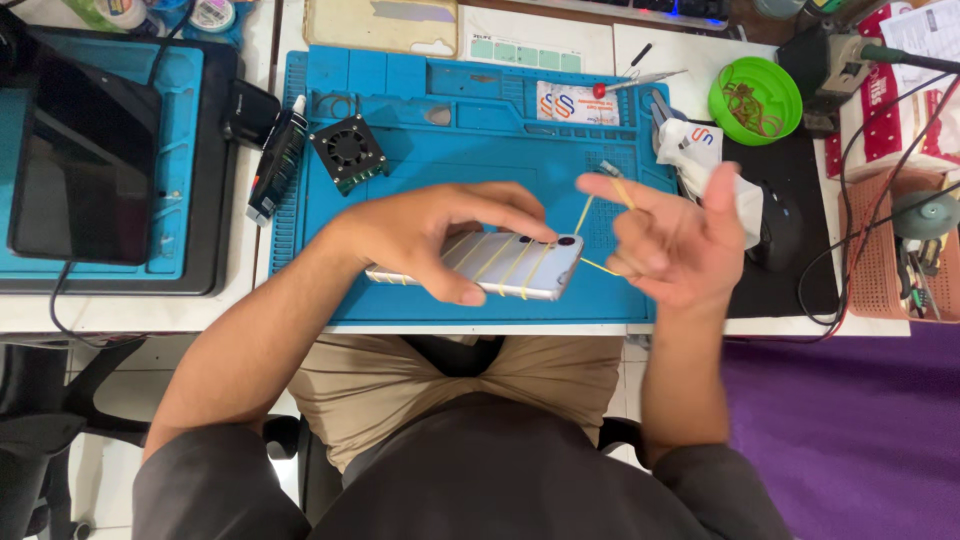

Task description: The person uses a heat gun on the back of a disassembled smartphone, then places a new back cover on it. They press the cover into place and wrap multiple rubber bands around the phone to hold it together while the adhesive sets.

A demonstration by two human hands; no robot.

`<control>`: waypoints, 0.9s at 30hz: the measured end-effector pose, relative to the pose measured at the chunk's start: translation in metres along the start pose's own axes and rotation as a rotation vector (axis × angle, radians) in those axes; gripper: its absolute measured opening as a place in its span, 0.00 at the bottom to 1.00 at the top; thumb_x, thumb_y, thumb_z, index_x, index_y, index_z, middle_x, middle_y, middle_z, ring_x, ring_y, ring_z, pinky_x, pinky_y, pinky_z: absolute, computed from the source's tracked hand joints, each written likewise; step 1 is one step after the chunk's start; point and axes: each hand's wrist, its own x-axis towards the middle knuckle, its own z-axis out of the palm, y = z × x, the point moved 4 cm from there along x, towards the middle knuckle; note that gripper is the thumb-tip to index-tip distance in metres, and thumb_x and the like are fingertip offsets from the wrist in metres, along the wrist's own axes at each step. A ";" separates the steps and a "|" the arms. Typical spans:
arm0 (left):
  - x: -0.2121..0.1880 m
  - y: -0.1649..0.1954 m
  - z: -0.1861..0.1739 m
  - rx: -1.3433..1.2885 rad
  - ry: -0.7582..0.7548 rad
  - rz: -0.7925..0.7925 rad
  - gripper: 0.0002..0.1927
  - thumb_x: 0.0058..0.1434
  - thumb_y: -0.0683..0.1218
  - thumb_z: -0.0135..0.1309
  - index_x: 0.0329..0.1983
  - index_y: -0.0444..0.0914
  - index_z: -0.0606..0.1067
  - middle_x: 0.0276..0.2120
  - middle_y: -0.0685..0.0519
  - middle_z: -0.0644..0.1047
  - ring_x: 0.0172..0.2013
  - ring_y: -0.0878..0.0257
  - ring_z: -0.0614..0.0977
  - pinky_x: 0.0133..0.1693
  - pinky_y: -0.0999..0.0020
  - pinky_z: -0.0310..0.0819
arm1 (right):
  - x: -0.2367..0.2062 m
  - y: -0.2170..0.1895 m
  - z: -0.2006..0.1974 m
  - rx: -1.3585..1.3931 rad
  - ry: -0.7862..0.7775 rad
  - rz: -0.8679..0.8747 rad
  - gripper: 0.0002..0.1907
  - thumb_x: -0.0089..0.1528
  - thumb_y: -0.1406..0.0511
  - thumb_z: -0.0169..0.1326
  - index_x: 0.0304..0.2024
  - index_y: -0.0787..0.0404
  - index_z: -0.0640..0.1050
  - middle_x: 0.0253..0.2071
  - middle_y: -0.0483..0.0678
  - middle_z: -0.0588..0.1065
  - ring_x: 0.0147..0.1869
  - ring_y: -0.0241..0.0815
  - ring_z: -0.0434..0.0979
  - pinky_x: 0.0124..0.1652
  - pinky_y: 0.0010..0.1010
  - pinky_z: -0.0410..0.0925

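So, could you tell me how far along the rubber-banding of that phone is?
Several yellow rubber bands already cross the silver phone, which the left hand steadies. The right hand is stretching another band off the phone's camera end. Left: seating that band; the green bowl holds more.

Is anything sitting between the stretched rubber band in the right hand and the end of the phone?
Nothing visible. The rubber band runs freely from the right hand to the phone, held by the left hand above the blue mat.
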 end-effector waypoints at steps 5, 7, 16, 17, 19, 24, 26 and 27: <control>0.007 -0.006 0.000 0.394 0.225 -0.228 0.37 0.43 0.49 0.69 0.60 0.42 0.76 0.57 0.50 0.70 0.56 0.54 0.76 0.55 0.62 0.73 | 0.011 0.001 -0.007 -0.729 0.224 0.265 0.35 0.75 0.50 0.39 0.72 0.72 0.64 0.31 0.50 0.74 0.27 0.31 0.64 0.29 0.22 0.61; 0.007 -0.002 -0.005 0.537 0.350 -0.133 0.39 0.44 0.49 0.71 0.62 0.40 0.74 0.57 0.47 0.70 0.57 0.51 0.74 0.57 0.60 0.72 | 0.012 0.008 0.003 -1.053 0.242 0.205 0.29 0.74 0.56 0.42 0.71 0.68 0.65 0.35 0.50 0.75 0.31 0.33 0.68 0.34 0.23 0.64; 0.003 -0.002 -0.010 0.944 0.587 -0.051 0.42 0.44 0.49 0.72 0.65 0.39 0.73 0.60 0.47 0.69 0.56 0.45 0.72 0.55 0.55 0.73 | 0.022 0.038 0.020 -1.398 0.503 -0.211 0.25 0.72 0.70 0.49 0.70 0.66 0.57 0.44 0.53 0.79 0.47 0.39 0.81 0.49 0.29 0.73; 0.003 -0.002 -0.010 0.967 0.584 -0.064 0.42 0.44 0.49 0.72 0.65 0.40 0.73 0.60 0.48 0.69 0.56 0.45 0.72 0.54 0.54 0.74 | 0.023 0.039 0.019 -1.367 0.450 -0.242 0.24 0.73 0.71 0.48 0.69 0.65 0.56 0.46 0.54 0.79 0.50 0.41 0.81 0.52 0.30 0.73; 0.006 -0.005 -0.006 1.041 0.559 -0.082 0.43 0.43 0.49 0.73 0.65 0.40 0.73 0.59 0.48 0.69 0.53 0.45 0.71 0.52 0.54 0.74 | 0.025 0.038 0.015 -1.302 0.354 -0.299 0.22 0.76 0.72 0.47 0.68 0.64 0.55 0.51 0.57 0.79 0.56 0.43 0.80 0.59 0.32 0.72; 0.011 -0.007 0.004 1.175 0.514 -0.017 0.46 0.40 0.51 0.73 0.65 0.40 0.72 0.60 0.48 0.67 0.54 0.47 0.70 0.52 0.53 0.74 | 0.028 0.019 -0.006 -1.147 0.340 -0.287 0.20 0.74 0.73 0.50 0.65 0.63 0.59 0.49 0.57 0.79 0.54 0.42 0.81 0.59 0.34 0.74; 0.011 -0.009 0.008 1.121 0.444 -0.019 0.46 0.41 0.51 0.73 0.66 0.40 0.71 0.61 0.48 0.67 0.54 0.48 0.71 0.51 0.54 0.74 | 0.033 0.008 -0.014 -1.070 0.346 -0.262 0.21 0.73 0.74 0.51 0.65 0.62 0.60 0.48 0.56 0.79 0.52 0.41 0.81 0.57 0.33 0.74; 0.012 -0.009 0.009 1.135 0.432 0.002 0.46 0.40 0.50 0.73 0.66 0.40 0.71 0.61 0.48 0.67 0.54 0.48 0.71 0.51 0.54 0.74 | 0.037 0.000 -0.017 -1.064 0.357 -0.250 0.22 0.72 0.74 0.51 0.65 0.62 0.60 0.48 0.56 0.79 0.52 0.41 0.80 0.56 0.32 0.73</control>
